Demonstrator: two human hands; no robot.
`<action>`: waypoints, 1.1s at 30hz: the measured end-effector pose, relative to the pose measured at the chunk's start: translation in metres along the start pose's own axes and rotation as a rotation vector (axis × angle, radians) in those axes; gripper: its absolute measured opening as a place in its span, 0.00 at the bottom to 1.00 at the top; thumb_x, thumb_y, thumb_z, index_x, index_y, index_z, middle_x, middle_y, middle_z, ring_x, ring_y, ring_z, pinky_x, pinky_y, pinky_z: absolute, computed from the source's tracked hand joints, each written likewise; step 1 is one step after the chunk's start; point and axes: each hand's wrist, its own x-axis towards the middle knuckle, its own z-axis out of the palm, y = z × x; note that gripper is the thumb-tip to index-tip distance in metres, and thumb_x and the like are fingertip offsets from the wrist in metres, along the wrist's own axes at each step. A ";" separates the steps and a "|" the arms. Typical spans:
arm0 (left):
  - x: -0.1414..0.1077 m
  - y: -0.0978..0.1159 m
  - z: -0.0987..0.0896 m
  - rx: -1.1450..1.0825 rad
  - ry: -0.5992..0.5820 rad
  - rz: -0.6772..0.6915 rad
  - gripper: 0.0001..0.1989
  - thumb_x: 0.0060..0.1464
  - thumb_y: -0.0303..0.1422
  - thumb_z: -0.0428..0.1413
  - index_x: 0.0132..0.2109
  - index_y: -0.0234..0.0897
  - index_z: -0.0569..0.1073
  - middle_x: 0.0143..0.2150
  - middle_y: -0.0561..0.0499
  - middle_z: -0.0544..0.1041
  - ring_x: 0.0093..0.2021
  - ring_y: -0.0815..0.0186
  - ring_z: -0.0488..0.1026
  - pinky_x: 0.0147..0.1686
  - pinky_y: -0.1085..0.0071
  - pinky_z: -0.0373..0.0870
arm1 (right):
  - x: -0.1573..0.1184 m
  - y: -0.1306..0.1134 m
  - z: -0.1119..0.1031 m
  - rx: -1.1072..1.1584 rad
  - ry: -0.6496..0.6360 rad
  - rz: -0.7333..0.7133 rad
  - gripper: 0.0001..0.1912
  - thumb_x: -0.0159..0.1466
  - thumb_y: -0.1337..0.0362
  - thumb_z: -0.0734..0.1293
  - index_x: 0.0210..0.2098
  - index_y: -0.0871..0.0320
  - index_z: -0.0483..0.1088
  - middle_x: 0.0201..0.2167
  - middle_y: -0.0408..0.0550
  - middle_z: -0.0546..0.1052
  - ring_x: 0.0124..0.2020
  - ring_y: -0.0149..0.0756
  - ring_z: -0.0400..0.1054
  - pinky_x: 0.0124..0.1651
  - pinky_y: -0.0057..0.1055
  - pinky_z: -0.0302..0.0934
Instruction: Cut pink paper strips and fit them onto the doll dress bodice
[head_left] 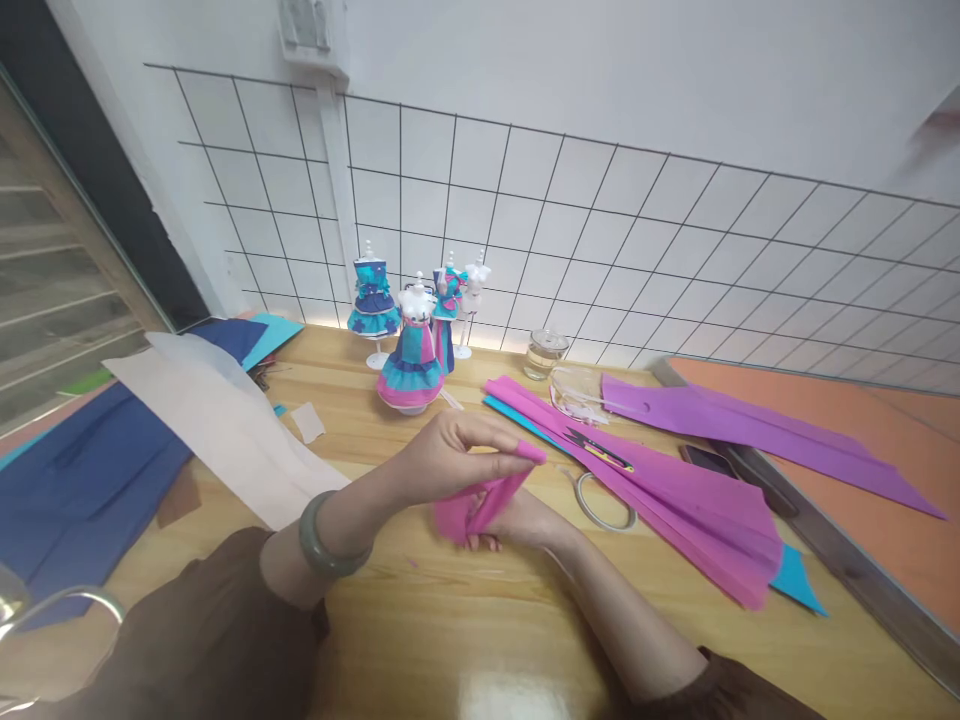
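A narrow strip of pink crepe paper [501, 498] hangs between my two hands above the table. My left hand [457, 455], with a green bangle on its wrist, pinches the strip's upper end between thumb and fingertips. Below it, my right hand [517, 520] has its fingers curled around the lower part of the strip; the strip partly covers these fingers and is blurred there. Right of my hands lies a long pink paper sheet [675, 490] with black-and-yellow thread snips [600, 450] on it. A roll of tape [606, 503] rests beside that sheet.
Several small dress forms in paper dresses [411, 360] stand at the back, near a glass jar [546, 354]. Purple paper [750, 430] and a phone [707, 459] lie right. White paper [217, 420], dark blue paper [90, 480] and large scissors [67, 597] are left.
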 end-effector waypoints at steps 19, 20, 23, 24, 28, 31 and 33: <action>0.014 -0.042 -0.013 0.153 0.441 -0.289 0.11 0.48 0.34 0.58 0.38 0.34 0.79 0.33 0.47 0.79 0.34 0.63 0.74 0.34 0.71 0.69 | 0.001 -0.006 -0.005 0.318 0.083 -0.238 0.22 0.56 0.50 0.67 0.43 0.58 0.72 0.40 0.53 0.77 0.43 0.41 0.70 0.51 0.42 0.57; 0.014 -0.044 -0.014 0.170 0.449 -0.288 0.11 0.48 0.34 0.58 0.38 0.34 0.78 0.34 0.47 0.79 0.35 0.63 0.74 0.35 0.70 0.69 | 0.001 -0.005 -0.003 0.287 0.092 -0.217 0.21 0.55 0.52 0.68 0.43 0.58 0.72 0.38 0.52 0.78 0.41 0.40 0.71 0.50 0.41 0.59; 0.014 -0.049 -0.016 0.183 0.489 -0.278 0.12 0.48 0.34 0.57 0.40 0.33 0.78 0.36 0.46 0.79 0.38 0.62 0.74 0.37 0.69 0.69 | 0.002 -0.005 0.004 0.286 0.130 -0.144 0.20 0.53 0.54 0.70 0.41 0.59 0.72 0.32 0.50 0.79 0.36 0.38 0.73 0.46 0.38 0.61; 0.015 -0.051 -0.017 0.181 0.505 -0.278 0.13 0.48 0.34 0.57 0.41 0.33 0.78 0.36 0.46 0.79 0.38 0.62 0.74 0.38 0.69 0.69 | 0.002 -0.006 0.006 0.298 0.138 -0.131 0.20 0.53 0.54 0.70 0.40 0.60 0.72 0.30 0.49 0.79 0.35 0.37 0.73 0.45 0.38 0.62; 0.015 -0.059 -0.020 0.147 0.561 -0.260 0.13 0.48 0.35 0.58 0.41 0.33 0.78 0.35 0.46 0.79 0.37 0.63 0.74 0.37 0.70 0.69 | 0.003 -0.009 0.011 0.314 0.106 -0.131 0.18 0.55 0.53 0.68 0.37 0.61 0.72 0.27 0.49 0.78 0.31 0.35 0.72 0.43 0.37 0.62; 0.016 -0.065 -0.022 0.089 0.573 -0.244 0.13 0.47 0.36 0.58 0.39 0.34 0.78 0.35 0.47 0.79 0.35 0.64 0.74 0.36 0.70 0.69 | 0.005 -0.008 0.013 0.377 0.072 -0.119 0.16 0.56 0.54 0.68 0.34 0.62 0.72 0.25 0.49 0.78 0.28 0.34 0.72 0.40 0.36 0.63; 0.017 -0.068 -0.025 0.053 0.584 -0.255 0.13 0.45 0.36 0.59 0.38 0.33 0.78 0.35 0.47 0.79 0.35 0.64 0.74 0.36 0.70 0.69 | 0.006 -0.005 0.013 0.441 0.053 -0.103 0.15 0.56 0.55 0.67 0.34 0.62 0.71 0.24 0.49 0.78 0.28 0.33 0.72 0.39 0.34 0.63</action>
